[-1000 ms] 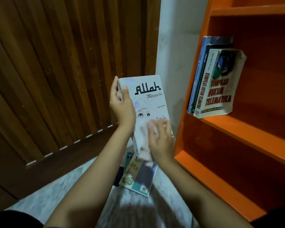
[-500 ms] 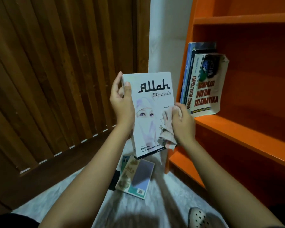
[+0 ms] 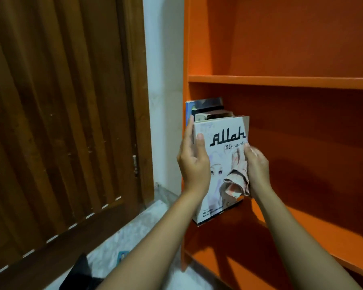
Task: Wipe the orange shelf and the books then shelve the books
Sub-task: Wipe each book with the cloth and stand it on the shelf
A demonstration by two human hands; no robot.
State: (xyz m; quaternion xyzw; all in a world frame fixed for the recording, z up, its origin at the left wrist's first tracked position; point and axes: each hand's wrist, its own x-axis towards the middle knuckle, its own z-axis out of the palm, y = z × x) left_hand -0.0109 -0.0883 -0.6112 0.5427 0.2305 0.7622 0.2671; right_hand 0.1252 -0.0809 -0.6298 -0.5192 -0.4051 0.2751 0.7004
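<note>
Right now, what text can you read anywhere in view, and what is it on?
"Allah": large black letters on the white book cover.
"Mengajar...": smaller line beneath, its end hidden by the right hand.
Author lines at the cover's bottom: too small to read.
Books on the shelf: nothing legible.

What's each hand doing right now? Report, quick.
Left hand: closed on the book.
Right hand: closed on the cloth, pressing it against the book.

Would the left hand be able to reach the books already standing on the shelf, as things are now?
Probably not freely: the left hand is gripping the white book, which sits in front of the shelved books, and only their tops show above it.
</note>
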